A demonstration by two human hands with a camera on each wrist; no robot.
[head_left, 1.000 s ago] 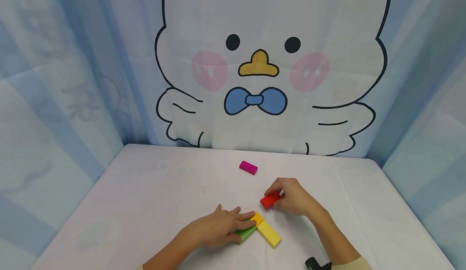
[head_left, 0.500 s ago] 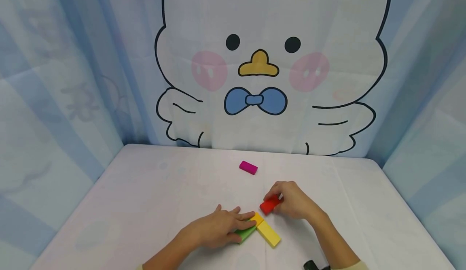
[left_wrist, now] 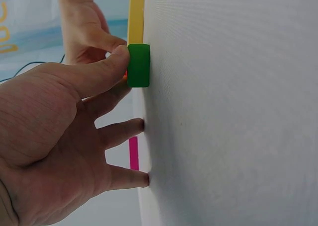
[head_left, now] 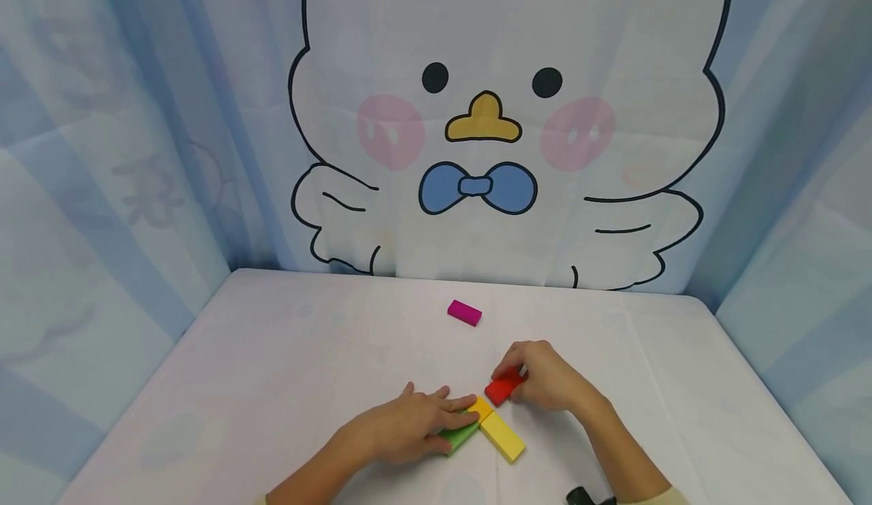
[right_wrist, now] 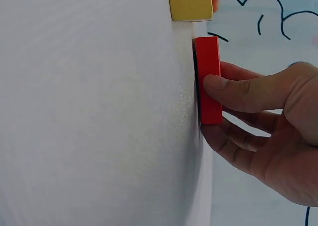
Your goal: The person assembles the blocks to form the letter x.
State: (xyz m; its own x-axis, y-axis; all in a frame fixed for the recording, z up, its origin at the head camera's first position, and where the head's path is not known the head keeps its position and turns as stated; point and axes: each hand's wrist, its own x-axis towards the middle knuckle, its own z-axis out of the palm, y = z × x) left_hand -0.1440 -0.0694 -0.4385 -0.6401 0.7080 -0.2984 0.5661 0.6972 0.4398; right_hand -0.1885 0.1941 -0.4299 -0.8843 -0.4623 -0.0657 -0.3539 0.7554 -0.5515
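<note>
In the head view my right hand pinches a red block just beyond the orange block. The right wrist view shows its thumb on one broad face of that block and the fingers behind and below. My left hand lies spread over a green block, its straight fingers reaching the orange block. Seen from the left wrist, the thumb touches the green block, and two fingertips rest on the table. A yellow block meets the orange one at an angle. The left hand partly covers the green and orange blocks.
A magenta block lies farther back on the white tabletop. Part of a dark object shows at the bottom edge by the right sleeve. Printed curtains enclose the back and sides.
The right hand has brought the red block a little toward me and left, closer to the orange block. The left hand and the other blocks keep their places.
</note>
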